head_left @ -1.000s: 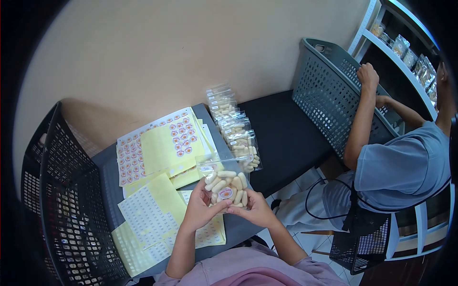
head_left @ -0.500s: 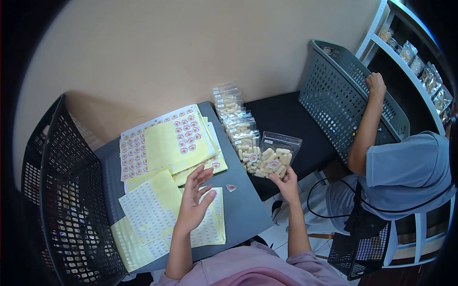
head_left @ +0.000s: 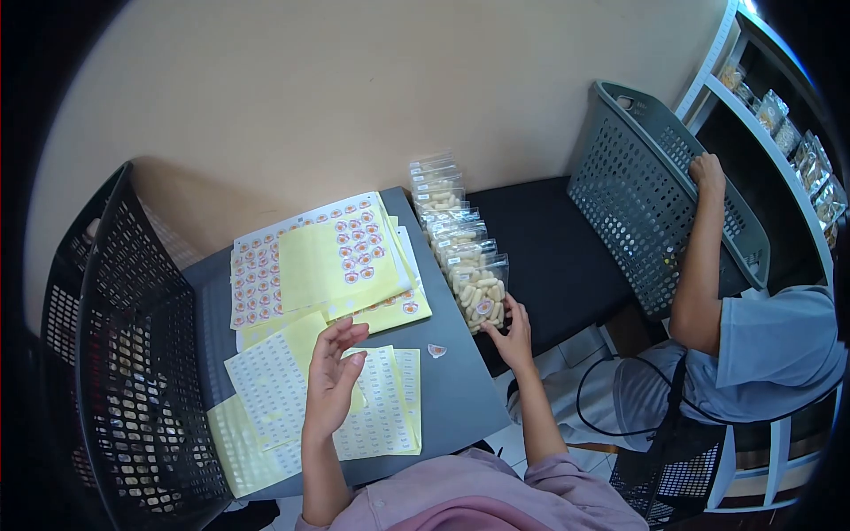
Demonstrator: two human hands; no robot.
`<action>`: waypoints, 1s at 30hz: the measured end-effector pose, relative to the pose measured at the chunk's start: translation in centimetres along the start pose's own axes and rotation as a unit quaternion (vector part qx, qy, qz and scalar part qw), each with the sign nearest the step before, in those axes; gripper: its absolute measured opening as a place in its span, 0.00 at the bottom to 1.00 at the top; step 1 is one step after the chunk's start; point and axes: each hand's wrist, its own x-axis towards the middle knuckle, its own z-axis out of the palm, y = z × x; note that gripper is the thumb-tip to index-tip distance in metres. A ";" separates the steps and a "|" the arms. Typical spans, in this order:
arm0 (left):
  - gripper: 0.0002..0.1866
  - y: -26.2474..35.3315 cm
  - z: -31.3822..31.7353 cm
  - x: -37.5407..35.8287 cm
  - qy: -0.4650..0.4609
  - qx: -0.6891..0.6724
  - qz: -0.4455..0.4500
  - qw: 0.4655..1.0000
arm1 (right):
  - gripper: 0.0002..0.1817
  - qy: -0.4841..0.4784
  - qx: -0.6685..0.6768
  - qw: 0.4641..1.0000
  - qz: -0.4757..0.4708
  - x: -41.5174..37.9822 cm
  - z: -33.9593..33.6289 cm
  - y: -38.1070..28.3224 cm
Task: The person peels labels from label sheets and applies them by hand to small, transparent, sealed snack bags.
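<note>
At the right edge of the table (head_left: 452,407), the front zip pouch (head_left: 485,296) of pale, finger-shaped pieces lay at the near end of a row of similar pouches (head_left: 436,188). Its long axis ran roughly front to back, zip end away from the person. The right hand (head_left: 513,338) was nearer; the pouch lay ahead and to the left of its grip. That grip was partly open, thumb and fingers parted about the pouch's near right corner; a firm pinch could not be confirmed. The left hand (head_left: 333,380) was open and empty above the label sheets (head_left: 376,403). The pouch bore a round pink-and-orange sticker (head_left: 484,307); its lettering was illegible.
</note>
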 end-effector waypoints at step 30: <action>0.20 0.5 -3.7 -3.6 0.185 0.015 0.025 0.982 | 0.52 0.023 -0.144 0.989 -0.005 -1.3 -0.5 -2.0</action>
